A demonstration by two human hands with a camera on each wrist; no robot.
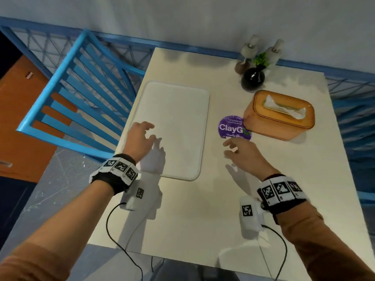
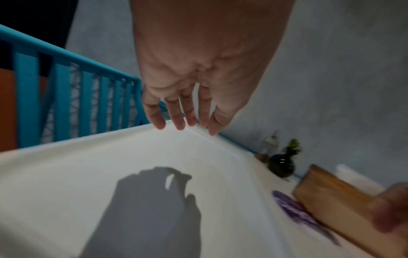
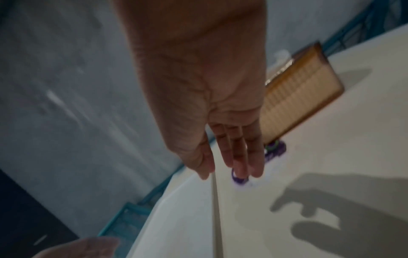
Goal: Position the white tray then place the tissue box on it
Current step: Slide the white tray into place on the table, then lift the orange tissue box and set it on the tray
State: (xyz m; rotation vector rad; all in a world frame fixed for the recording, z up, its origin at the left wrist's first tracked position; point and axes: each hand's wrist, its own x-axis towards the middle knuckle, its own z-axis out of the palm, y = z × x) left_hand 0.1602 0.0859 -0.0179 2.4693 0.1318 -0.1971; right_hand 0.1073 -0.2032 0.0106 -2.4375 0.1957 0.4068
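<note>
A white rectangular tray (image 1: 178,118) lies flat on the left part of the cream table (image 1: 203,209). My left hand (image 1: 142,136) hovers over the tray's near left part, fingers loosely spread and holding nothing; its shadow falls on the tray (image 2: 110,174). My right hand (image 1: 241,153) hangs above the table between the tray and the tissue box, fingers relaxed and empty. The orange tissue box (image 1: 280,114) with white tissue poking from its top slot stands on the table to the right, apart from both hands. The right wrist view shows the box (image 3: 295,99) beyond my fingers (image 3: 238,157).
A purple round sticker (image 1: 233,126) on the table is partly under the tissue box. A black vase with a green plant (image 1: 253,77) and bottles (image 1: 250,47) stand at the far edge. A blue slatted chair (image 1: 81,94) stands left of the table.
</note>
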